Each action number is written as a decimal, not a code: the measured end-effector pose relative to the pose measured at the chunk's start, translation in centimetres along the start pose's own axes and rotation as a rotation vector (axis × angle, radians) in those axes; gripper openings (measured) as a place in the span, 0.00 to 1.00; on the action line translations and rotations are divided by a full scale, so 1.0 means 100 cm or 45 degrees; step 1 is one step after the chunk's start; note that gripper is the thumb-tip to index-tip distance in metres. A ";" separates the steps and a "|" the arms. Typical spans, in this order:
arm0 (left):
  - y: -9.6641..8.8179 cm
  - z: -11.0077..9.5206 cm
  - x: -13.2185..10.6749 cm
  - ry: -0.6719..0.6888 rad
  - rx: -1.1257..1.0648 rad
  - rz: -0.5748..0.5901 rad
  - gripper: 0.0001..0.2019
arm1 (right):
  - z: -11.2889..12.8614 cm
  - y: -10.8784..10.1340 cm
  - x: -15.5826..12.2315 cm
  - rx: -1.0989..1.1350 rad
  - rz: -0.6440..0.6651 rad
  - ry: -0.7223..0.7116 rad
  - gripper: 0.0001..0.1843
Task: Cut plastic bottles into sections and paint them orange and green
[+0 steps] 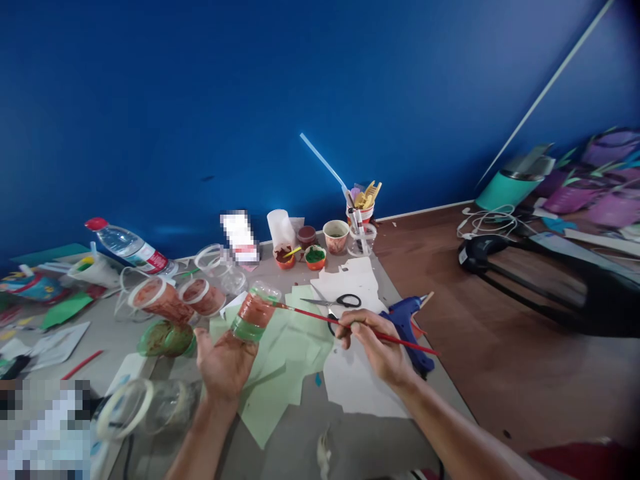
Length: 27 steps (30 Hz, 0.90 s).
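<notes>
Paintbrush (310, 313), nearly level, pinched in right hand (377, 347), points left at cup (253, 317) clasped by left hand (225, 367)

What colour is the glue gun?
The glue gun is blue; the head view shows it.

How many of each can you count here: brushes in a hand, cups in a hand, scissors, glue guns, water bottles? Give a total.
Brush in the right hand: 1
Cup in the left hand: 1
Scissors: 1
Glue gun: 1
Water bottle: 1
Total: 5
</notes>
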<state>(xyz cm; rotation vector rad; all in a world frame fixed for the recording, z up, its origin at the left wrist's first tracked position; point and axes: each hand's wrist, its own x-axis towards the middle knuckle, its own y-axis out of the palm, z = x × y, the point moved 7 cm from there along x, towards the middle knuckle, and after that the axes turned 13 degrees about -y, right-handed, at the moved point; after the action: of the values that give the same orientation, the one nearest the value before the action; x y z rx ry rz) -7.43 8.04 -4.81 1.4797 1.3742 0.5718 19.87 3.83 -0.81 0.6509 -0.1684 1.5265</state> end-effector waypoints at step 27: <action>0.012 0.022 -0.005 0.068 0.339 -0.015 0.39 | -0.012 -0.004 -0.001 -0.133 -0.114 0.137 0.11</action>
<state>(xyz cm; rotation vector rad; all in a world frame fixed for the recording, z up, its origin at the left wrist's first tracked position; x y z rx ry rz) -5.12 7.03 -4.51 1.6765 1.5459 0.4359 19.88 4.39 -1.98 0.4855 -0.1344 1.4522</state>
